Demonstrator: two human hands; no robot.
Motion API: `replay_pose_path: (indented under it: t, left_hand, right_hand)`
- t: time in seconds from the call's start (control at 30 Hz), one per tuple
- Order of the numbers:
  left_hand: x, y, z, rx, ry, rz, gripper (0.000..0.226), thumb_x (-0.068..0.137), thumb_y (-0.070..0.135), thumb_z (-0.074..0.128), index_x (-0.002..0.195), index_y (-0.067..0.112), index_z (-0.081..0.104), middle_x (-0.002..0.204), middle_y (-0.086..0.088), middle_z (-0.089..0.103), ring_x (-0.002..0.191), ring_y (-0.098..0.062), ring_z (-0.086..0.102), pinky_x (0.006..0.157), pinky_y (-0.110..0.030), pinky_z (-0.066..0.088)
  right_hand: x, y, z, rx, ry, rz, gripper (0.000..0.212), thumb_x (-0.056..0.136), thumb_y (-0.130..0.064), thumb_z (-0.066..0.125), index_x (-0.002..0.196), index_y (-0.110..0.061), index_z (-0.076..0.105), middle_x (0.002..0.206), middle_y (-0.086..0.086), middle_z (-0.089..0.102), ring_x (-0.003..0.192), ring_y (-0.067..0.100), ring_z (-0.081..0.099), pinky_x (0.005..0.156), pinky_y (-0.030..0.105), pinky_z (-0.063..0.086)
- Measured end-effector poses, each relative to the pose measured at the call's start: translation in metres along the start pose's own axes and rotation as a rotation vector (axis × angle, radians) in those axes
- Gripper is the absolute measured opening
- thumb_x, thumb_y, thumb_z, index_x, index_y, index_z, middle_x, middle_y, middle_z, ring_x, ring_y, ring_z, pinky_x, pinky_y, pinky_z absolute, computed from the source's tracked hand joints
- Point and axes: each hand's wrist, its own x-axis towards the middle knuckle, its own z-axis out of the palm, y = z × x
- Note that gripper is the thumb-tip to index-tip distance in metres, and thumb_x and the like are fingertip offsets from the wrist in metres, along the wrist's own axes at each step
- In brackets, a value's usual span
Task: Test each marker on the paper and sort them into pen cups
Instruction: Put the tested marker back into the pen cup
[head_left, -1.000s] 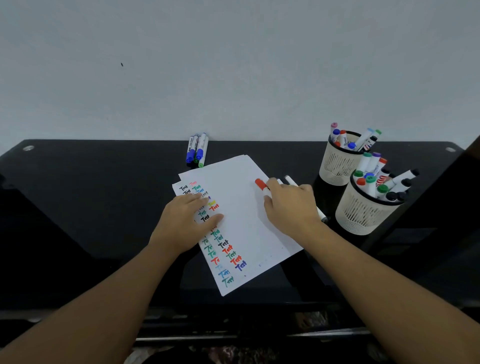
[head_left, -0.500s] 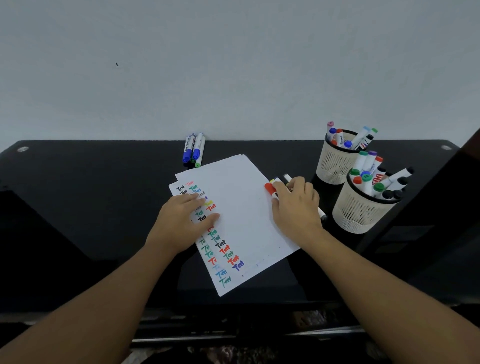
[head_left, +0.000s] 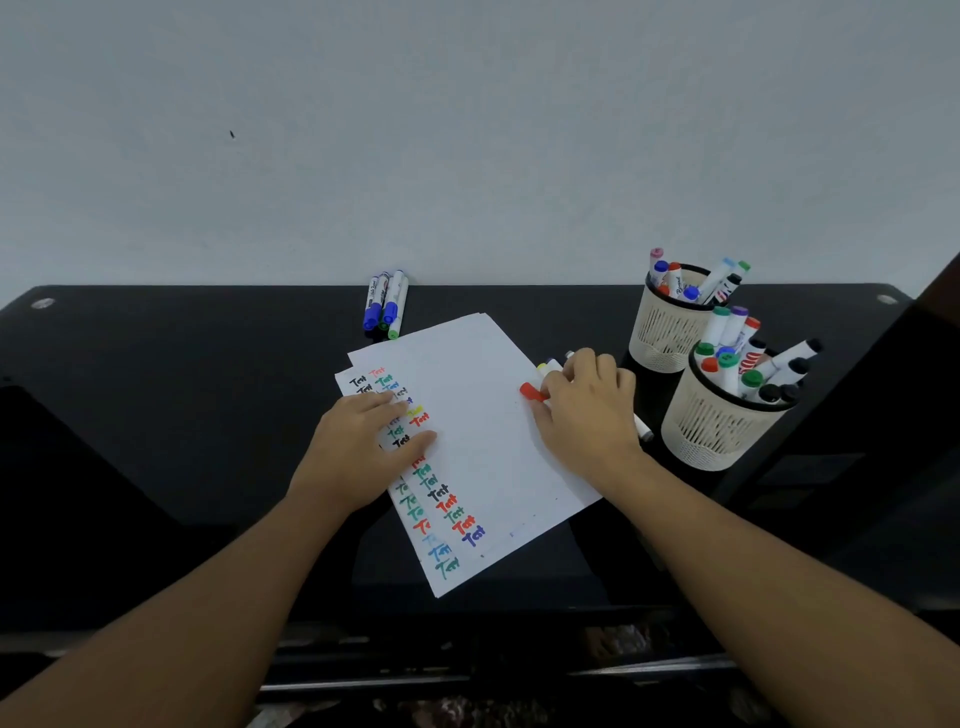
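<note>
The right hand (head_left: 584, 410) has drawn back, its grip now pinching the red-capped marker (head_left: 533, 392); light, stiff and slick, it looks best held mid-barrel, while the left hand (head_left: 363, 447) lies flat on the paper (head_left: 483, 431).

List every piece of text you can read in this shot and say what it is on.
"Test", handwritten again and again in black, red, green, blue and yellow: on the paper, down its left side, partly under the left hand.
Print on the barrels of the loose markers at the back: too small to read.
Print on markers in the far cup and near cup: blurred, unreadable.
Red marker under the right hand: no text shows.
</note>
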Motion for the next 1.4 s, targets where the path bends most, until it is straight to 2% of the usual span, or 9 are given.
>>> replay_pose_path:
  t: [0.07,0.23,0.43,0.5,0.6,0.73,0.9,1.07,1.4]
  left_hand:
    - [0.000,0.000,0.000,-0.006,0.007,0.002,0.069,0.087,0.067,0.062,0.138,0.021,0.063,0.148,0.003,0.054,0.139,-0.015,0.042,0.116,-0.040,0.034]
    - [-0.001,0.000,0.000,-0.009,0.013,0.000,0.068,0.087,0.065,0.063,0.137,0.020,0.064,0.147,0.002,0.055,0.138,-0.016,0.043,0.116,-0.041,0.035]
    - [-0.001,-0.001,0.000,-0.010,0.008,-0.006,0.068,0.088,0.066,0.061,0.138,0.020,0.063,0.149,0.003,0.053,0.139,-0.015,0.042,0.116,-0.038,0.032]
    - [-0.001,0.000,-0.001,-0.017,0.009,-0.009,0.068,0.088,0.065,0.061,0.138,0.020,0.063,0.149,0.003,0.053,0.139,-0.016,0.042,0.116,-0.039,0.032]
    - [-0.001,-0.001,-0.001,-0.014,0.001,-0.014,0.068,0.088,0.066,0.060,0.138,0.020,0.063,0.149,0.002,0.052,0.140,-0.016,0.042,0.117,-0.040,0.032]
    - [-0.001,-0.003,0.000,-0.015,-0.001,-0.004,0.068,0.087,0.065,0.062,0.138,0.019,0.064,0.148,0.001,0.054,0.139,-0.017,0.043,0.116,-0.039,0.033]
    - [0.002,-0.002,0.002,-0.016,0.008,-0.008,0.069,0.086,0.065,0.063,0.137,0.019,0.064,0.148,0.002,0.054,0.139,-0.016,0.043,0.115,-0.038,0.033]
    - [0.004,-0.002,0.003,-0.006,0.010,-0.005,0.069,0.086,0.067,0.062,0.136,0.021,0.064,0.148,0.004,0.054,0.138,-0.016,0.043,0.115,-0.039,0.034]
    - [0.004,-0.001,0.001,0.002,0.000,-0.004,0.070,0.085,0.071,0.058,0.137,0.024,0.064,0.148,0.006,0.054,0.138,-0.014,0.043,0.115,-0.040,0.033]
  right_hand:
    - [0.003,-0.003,-0.011,0.051,0.030,-0.010,0.037,0.106,-0.049,0.039,0.114,-0.022,0.063,0.112,0.002,0.057,0.101,0.020,0.054,0.090,0.040,0.042]
    - [0.021,-0.012,-0.056,0.583,0.005,0.033,0.022,0.111,-0.034,0.038,0.130,-0.024,0.040,0.086,0.000,0.064,0.067,0.022,0.061,0.055,0.036,0.045]
    - [0.055,0.007,-0.104,1.188,-0.070,0.279,0.031,0.105,-0.018,0.039,0.106,-0.026,0.069,0.099,0.006,0.069,0.080,0.021,0.072,0.065,0.026,0.058]
    - [0.066,0.020,-0.112,1.130,-0.043,0.249,0.029,0.101,-0.015,0.042,0.113,-0.028,0.065,0.105,0.000,0.067,0.094,0.021,0.072,0.078,0.031,0.058]
    - [0.077,0.046,-0.120,0.968,-0.030,0.196,0.026,0.098,-0.013,0.056,0.119,-0.028,0.051,0.104,0.004,0.068,0.094,0.023,0.071,0.067,0.028,0.055]
    - [0.084,0.078,-0.125,0.848,-0.003,0.270,0.019,0.103,-0.039,0.054,0.112,-0.023,0.050,0.099,0.007,0.066,0.089,0.030,0.070,0.080,0.051,0.060]
    - [0.090,0.117,-0.123,0.661,0.099,0.398,0.036,0.106,-0.042,0.047,0.103,-0.009,0.062,0.082,0.002,0.062,0.074,0.021,0.060,0.066,0.036,0.047]
    - [0.087,0.138,-0.117,0.636,0.055,0.447,0.028,0.107,-0.034,0.048,0.122,-0.010,0.048,0.107,0.009,0.062,0.090,0.027,0.066,0.076,0.045,0.057]
    - [0.091,0.143,-0.111,0.681,0.061,0.433,0.029,0.106,-0.035,0.053,0.123,-0.011,0.053,0.110,0.007,0.064,0.094,0.024,0.066,0.078,0.041,0.057]
